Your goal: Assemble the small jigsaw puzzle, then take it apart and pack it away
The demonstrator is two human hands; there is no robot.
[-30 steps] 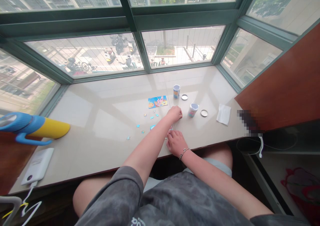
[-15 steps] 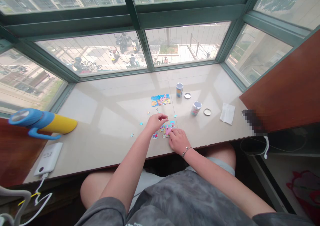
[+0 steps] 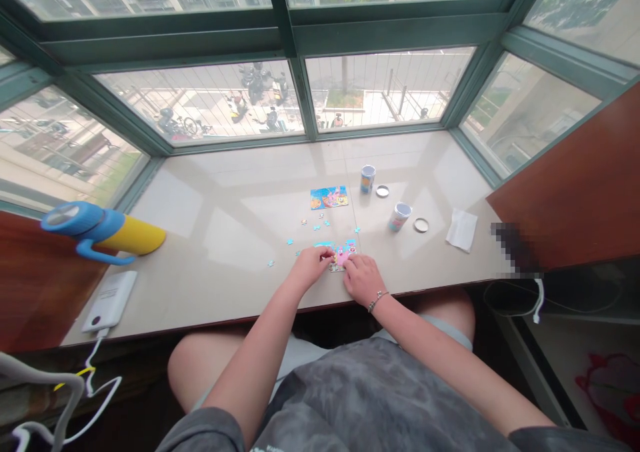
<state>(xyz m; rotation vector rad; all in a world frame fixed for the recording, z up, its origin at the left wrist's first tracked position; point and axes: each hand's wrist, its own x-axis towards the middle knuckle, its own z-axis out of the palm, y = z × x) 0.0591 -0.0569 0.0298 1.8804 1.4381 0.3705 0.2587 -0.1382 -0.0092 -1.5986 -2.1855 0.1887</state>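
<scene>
Jigsaw puzzle (image 3: 343, 257) partly joined, on table (image 3: 220, 219) between hands; loose puzzle pieces (image 3: 290, 242) beyond and leftward, not yet fitted; left hand (image 3: 314, 265) fingertips drawn together at puzzle, any piece hidden; right hand (image 3: 364, 279) bent against right edge, grip cannot tell.

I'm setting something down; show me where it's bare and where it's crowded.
Bare: glossy beige tabletop between the blue-and-yellow bottle and light-blue puzzle pieces; also back right, between the round silver lids, white tissue and green window frame. Crowded: around left hand and right hand at the colourful part-built puzzle, up to the rectangular blue picture card.
</scene>
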